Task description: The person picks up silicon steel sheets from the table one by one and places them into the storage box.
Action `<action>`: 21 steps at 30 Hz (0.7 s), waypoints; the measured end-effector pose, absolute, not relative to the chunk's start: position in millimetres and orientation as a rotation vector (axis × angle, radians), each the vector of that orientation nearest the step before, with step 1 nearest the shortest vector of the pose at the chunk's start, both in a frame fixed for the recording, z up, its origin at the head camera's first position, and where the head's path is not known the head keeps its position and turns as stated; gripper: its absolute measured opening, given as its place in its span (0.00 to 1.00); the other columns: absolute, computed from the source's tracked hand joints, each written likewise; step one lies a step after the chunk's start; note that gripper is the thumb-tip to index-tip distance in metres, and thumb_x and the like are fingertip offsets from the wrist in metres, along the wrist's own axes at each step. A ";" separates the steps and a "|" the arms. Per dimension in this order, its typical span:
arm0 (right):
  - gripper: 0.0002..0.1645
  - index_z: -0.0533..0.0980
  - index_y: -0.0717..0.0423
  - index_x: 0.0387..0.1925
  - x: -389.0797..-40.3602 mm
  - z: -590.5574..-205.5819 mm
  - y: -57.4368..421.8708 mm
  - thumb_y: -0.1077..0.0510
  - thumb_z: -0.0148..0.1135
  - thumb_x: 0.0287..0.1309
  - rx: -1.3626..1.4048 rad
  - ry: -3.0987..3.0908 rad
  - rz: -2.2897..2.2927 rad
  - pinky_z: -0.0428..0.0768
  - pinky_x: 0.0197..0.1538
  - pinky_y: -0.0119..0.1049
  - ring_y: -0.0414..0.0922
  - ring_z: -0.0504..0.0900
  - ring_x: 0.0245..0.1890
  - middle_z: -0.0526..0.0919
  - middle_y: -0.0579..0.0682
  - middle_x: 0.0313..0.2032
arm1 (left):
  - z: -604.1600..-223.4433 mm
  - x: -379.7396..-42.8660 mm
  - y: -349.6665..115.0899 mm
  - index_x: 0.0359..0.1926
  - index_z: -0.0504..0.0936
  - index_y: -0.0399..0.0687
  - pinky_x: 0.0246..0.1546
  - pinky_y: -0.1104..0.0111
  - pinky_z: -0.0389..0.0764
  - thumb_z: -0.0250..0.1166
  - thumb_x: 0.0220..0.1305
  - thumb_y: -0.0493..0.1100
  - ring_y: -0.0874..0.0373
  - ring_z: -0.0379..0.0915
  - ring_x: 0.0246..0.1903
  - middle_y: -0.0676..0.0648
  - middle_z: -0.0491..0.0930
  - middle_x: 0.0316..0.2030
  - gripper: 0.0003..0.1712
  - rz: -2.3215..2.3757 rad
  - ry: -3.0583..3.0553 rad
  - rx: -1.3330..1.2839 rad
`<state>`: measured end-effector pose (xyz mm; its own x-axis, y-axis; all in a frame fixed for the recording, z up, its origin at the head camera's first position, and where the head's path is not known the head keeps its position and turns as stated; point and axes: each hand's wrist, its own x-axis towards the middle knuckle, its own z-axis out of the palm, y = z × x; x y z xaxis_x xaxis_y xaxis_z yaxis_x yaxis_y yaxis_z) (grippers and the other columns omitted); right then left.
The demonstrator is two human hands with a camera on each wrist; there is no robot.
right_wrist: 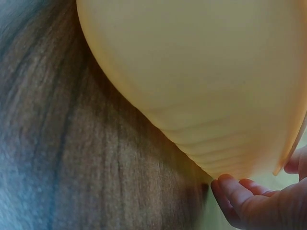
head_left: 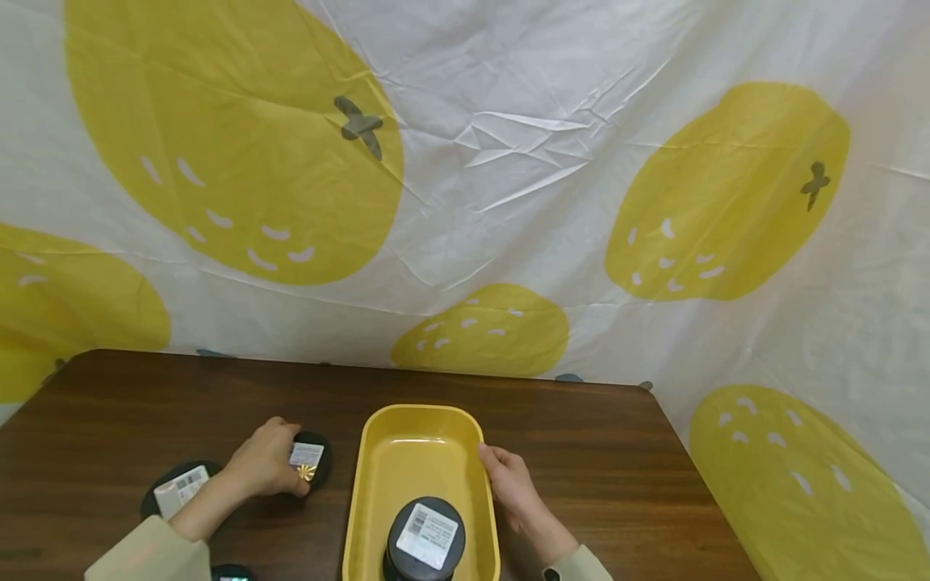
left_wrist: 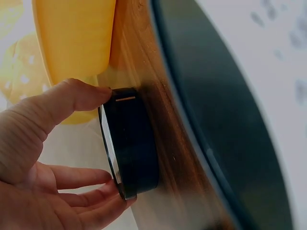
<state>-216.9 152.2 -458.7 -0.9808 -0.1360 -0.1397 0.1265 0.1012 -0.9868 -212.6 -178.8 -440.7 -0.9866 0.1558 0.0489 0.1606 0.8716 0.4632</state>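
Note:
My left hand [head_left: 263, 461] grips a flat, round black container [head_left: 308, 457] on the table, left of the yellow tray [head_left: 407, 468]. A white label and a gold sticker mark its top. The left wrist view shows the thumb on one side of the black container [left_wrist: 136, 139] and the fingers on the other, with its base close to the wood. My right hand [head_left: 512, 484] holds the tray's right side, thumb at the rim and fingers [right_wrist: 235, 191] against the outer wall. Inside the tray, toward its near end, sits another black container [head_left: 429, 537] with a white label.
A larger labelled black container [head_left: 152, 502] lies under my left forearm, partly hidden by it. Another dark round thing [head_left: 232, 573] is cut off at the bottom edge. The brown wooden table [head_left: 581, 452] ends at a lemon-print cloth [head_left: 508, 202] behind it.

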 end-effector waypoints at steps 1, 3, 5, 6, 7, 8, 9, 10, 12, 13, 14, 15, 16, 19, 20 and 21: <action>0.27 0.70 0.77 0.48 -216.8 -458.7 152.2 0.52 0.45 0.70 -0.011 2.179 -1.984 0.78 0.30 0.30 0.39 0.78 0.26 0.79 0.46 0.26 | -440.6 -212.4 -178.9 0.46 0.74 0.20 0.34 0.51 0.77 0.80 0.20 0.43 0.42 0.73 0.35 0.29 0.73 0.41 0.47 -0.751 -3.032 -0.252; 0.27 0.70 0.77 0.48 -216.7 -458.9 152.2 0.52 0.46 0.69 -0.012 2.181 -1.984 0.78 0.30 0.30 0.39 0.78 0.26 0.79 0.46 0.26 | -440.4 -211.7 -179.2 0.46 0.75 0.20 0.33 0.51 0.77 0.79 0.19 0.44 0.43 0.72 0.35 0.29 0.74 0.40 0.47 -0.752 -3.030 -0.250; 0.27 0.71 0.77 0.48 -216.7 -459.3 152.4 0.52 0.46 0.69 -0.012 2.182 -1.983 0.78 0.30 0.31 0.39 0.78 0.25 0.79 0.46 0.26 | -440.6 -211.0 -179.4 0.45 0.75 0.20 0.33 0.51 0.77 0.78 0.19 0.45 0.43 0.72 0.34 0.29 0.74 0.40 0.46 -0.750 -3.026 -0.250; 0.27 0.71 0.77 0.48 -216.8 -459.6 152.5 0.52 0.46 0.69 -0.012 2.184 -1.982 0.78 0.30 0.31 0.39 0.78 0.25 0.79 0.46 0.26 | -440.5 -210.5 -179.4 0.45 0.75 0.20 0.32 0.52 0.77 0.78 0.19 0.45 0.44 0.72 0.34 0.29 0.74 0.40 0.46 -0.751 -3.023 -0.252; 0.27 0.71 0.77 0.48 -216.8 -459.7 152.5 0.52 0.46 0.69 -0.011 2.184 -1.982 0.78 0.30 0.31 0.39 0.78 0.25 0.79 0.46 0.26 | -440.3 -210.2 -179.3 0.44 0.76 0.20 0.32 0.52 0.77 0.78 0.19 0.45 0.44 0.72 0.34 0.29 0.74 0.40 0.46 -0.749 -3.019 -0.255; 0.27 0.71 0.77 0.48 -216.8 -459.9 152.6 0.52 0.46 0.69 -0.009 2.184 -1.982 0.78 0.30 0.31 0.39 0.78 0.25 0.79 0.46 0.26 | -440.1 -210.0 -179.2 0.44 0.76 0.20 0.32 0.52 0.77 0.77 0.19 0.45 0.44 0.72 0.33 0.29 0.74 0.40 0.46 -0.747 -3.015 -0.259; 0.27 0.71 0.77 0.48 -216.8 -460.0 152.6 0.52 0.46 0.69 -0.009 2.184 -1.982 0.78 0.30 0.31 0.39 0.78 0.25 0.79 0.46 0.26 | -439.7 -209.8 -178.9 0.44 0.76 0.20 0.32 0.52 0.78 0.77 0.19 0.46 0.44 0.72 0.33 0.29 0.75 0.40 0.46 -0.743 -3.013 -0.263; 0.27 0.71 0.77 0.48 -216.8 -460.2 152.7 0.52 0.46 0.70 -0.008 2.184 -1.982 0.78 0.30 0.30 0.39 0.78 0.25 0.79 0.46 0.26 | -439.1 -209.8 -178.5 0.44 0.76 0.20 0.32 0.52 0.78 0.77 0.19 0.46 0.45 0.72 0.33 0.29 0.75 0.39 0.46 -0.739 -3.010 -0.264; 0.27 0.71 0.77 0.48 -216.8 -460.4 152.6 0.52 0.46 0.70 -0.007 2.184 -1.983 0.78 0.30 0.30 0.39 0.78 0.26 0.79 0.46 0.26 | -436.6 -209.5 -177.5 0.44 0.76 0.21 0.32 0.53 0.78 0.78 0.19 0.47 0.45 0.72 0.32 0.30 0.75 0.39 0.46 -0.736 -3.001 -0.268; 0.26 0.71 0.77 0.48 -216.9 -460.6 152.6 0.52 0.46 0.70 -0.007 2.183 -1.983 0.78 0.30 0.30 0.39 0.78 0.26 0.79 0.46 0.26 | -434.8 -209.4 -176.9 0.43 0.76 0.21 0.31 0.53 0.78 0.78 0.19 0.47 0.46 0.72 0.32 0.31 0.75 0.38 0.46 -0.736 -2.996 -0.270; 0.26 0.71 0.77 0.48 -217.0 -460.8 152.6 0.52 0.46 0.70 -0.007 2.183 -1.983 0.77 0.30 0.30 0.39 0.77 0.25 0.79 0.46 0.26 | -432.9 -209.3 -176.2 0.43 0.77 0.21 0.31 0.54 0.78 0.78 0.19 0.47 0.46 0.72 0.32 0.31 0.75 0.38 0.46 -0.737 -2.991 -0.275; 0.26 0.71 0.77 0.48 -217.1 -461.0 152.7 0.52 0.46 0.70 -0.007 2.183 -1.984 0.77 0.30 0.30 0.38 0.77 0.25 0.79 0.46 0.26 | -430.3 -209.3 -175.4 0.44 0.77 0.21 0.31 0.54 0.78 0.78 0.20 0.47 0.46 0.71 0.32 0.31 0.75 0.38 0.46 -0.738 -2.986 -0.278; 0.26 0.71 0.77 0.48 -217.3 -461.3 152.8 0.52 0.46 0.70 -0.006 2.183 -1.985 0.77 0.30 0.30 0.38 0.77 0.25 0.79 0.46 0.26 | -427.6 -209.4 -174.5 0.43 0.77 0.21 0.30 0.54 0.77 0.79 0.20 0.48 0.47 0.71 0.31 0.31 0.75 0.38 0.46 -0.740 -2.978 -0.285; 0.27 0.71 0.77 0.48 -217.9 -462.1 153.3 0.52 0.46 0.69 -0.007 2.183 -1.988 0.78 0.29 0.30 0.38 0.78 0.25 0.79 0.45 0.25 | -418.6 -210.4 -171.3 0.44 0.77 0.21 0.30 0.56 0.77 0.78 0.20 0.48 0.48 0.71 0.31 0.32 0.76 0.37 0.46 -0.737 -2.959 -0.304; 0.27 0.71 0.77 0.48 -218.2 -462.3 153.5 0.52 0.46 0.69 -0.008 2.183 -1.988 0.78 0.29 0.30 0.38 0.78 0.25 0.79 0.45 0.25 | -415.7 -211.2 -170.2 0.44 0.77 0.21 0.30 0.56 0.77 0.78 0.20 0.49 0.48 0.70 0.30 0.32 0.76 0.37 0.46 -0.732 -2.952 -0.316; 0.27 0.71 0.77 0.48 -218.4 -462.4 153.6 0.52 0.46 0.69 -0.007 2.184 -1.989 0.78 0.29 0.30 0.38 0.78 0.25 0.79 0.45 0.25 | -412.8 -212.0 -169.2 0.44 0.77 0.21 0.30 0.56 0.77 0.78 0.21 0.49 0.48 0.70 0.30 0.32 0.76 0.37 0.46 -0.729 -2.946 -0.326</action>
